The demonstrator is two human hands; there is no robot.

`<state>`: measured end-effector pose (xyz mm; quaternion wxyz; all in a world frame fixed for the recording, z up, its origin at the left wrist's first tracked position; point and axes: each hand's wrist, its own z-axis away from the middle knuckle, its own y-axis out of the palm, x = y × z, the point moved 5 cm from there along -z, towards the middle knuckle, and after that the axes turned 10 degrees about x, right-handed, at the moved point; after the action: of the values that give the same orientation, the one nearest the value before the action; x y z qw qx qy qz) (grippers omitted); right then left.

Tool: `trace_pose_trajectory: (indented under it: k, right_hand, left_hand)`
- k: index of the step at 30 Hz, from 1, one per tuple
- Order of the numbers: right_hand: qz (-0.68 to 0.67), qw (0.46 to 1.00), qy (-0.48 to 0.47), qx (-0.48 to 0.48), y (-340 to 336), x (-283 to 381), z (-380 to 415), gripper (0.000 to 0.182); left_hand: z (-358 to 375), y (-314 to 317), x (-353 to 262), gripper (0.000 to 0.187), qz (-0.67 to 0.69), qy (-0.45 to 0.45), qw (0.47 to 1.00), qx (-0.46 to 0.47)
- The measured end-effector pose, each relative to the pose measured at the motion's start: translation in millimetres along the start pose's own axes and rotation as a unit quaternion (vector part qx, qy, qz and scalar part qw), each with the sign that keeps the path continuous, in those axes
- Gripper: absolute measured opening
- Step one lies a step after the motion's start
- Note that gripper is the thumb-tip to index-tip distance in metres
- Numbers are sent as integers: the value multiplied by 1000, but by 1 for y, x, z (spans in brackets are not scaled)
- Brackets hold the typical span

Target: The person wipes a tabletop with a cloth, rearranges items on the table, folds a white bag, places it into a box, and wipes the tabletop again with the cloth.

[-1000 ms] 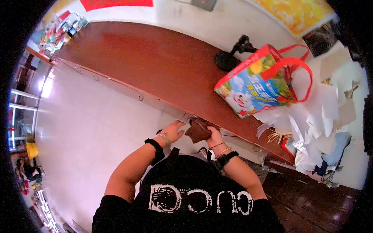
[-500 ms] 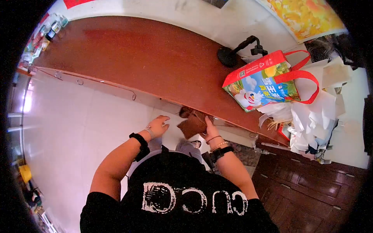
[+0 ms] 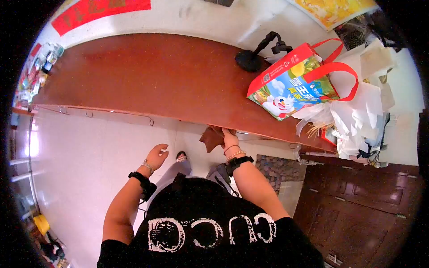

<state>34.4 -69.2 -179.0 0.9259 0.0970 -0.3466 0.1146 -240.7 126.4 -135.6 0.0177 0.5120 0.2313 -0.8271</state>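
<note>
My right hand point(image 3: 230, 139) is closed on a crumpled brown cloth point(image 3: 211, 139) at the front edge of the reddish-brown tabletop point(image 3: 147, 80). The cloth hangs down below the edge, and its upper part is hidden by the hand and the board. Some of my right fingers are also out of sight there. My left hand point(image 3: 156, 156) hovers over the pale floor to the left, holding nothing, with thumb and fingers apart. Each wrist wears a black strap and a bracelet.
On the tabletop's right stand a colourful shopping bag point(image 3: 290, 85) with red handles and a black stand point(image 3: 250, 60). White papers or plastic point(image 3: 357, 107) pile up beside the bag. Small bottles point(image 3: 47, 60) crowd the far left end. Dark wooden doors point(image 3: 357, 201) are at lower right.
My right hand has moved slightly left with the cloth, closer against the table edge. My left hand has dropped down and left, away from the cloth. The whole view has shifted.
</note>
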Motion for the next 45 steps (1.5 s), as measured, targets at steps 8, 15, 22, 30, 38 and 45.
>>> trace_pose_trajectory:
  k: [8, 15, 22, 30, 38, 45]
  right_hand:
    - [-85, 996, -4, 22, -5, 41, 55, 42]
    - [-92, 995, -22, 29, -49, 55, 40, 57]
    - [-121, 992, -44, 5, -67, 45, 33, 44]
    - [77, 920, 159, 349, 98, 27, 126, 38]
    - [291, 875, 147, 358, 179, -3, 93, 34]
    - [442, 653, -458, 411, 187, -19, 57, 29]
  left_hand:
    - [10, -25, 11, 31, 33, -68, 997, 0]
    - [-1, -22, 8, 28, 54, -42, 997, 26]
    - [-33, -14, -39, 33, 23, 46, 997, 56]
    - [-56, 31, -113, 57, 16, 43, 985, 167]
    - [-58, -58, -12, 31, 253, -67, 951, -167]
    - [-84, -52, -1, 29, 689, -79, 698, -180]
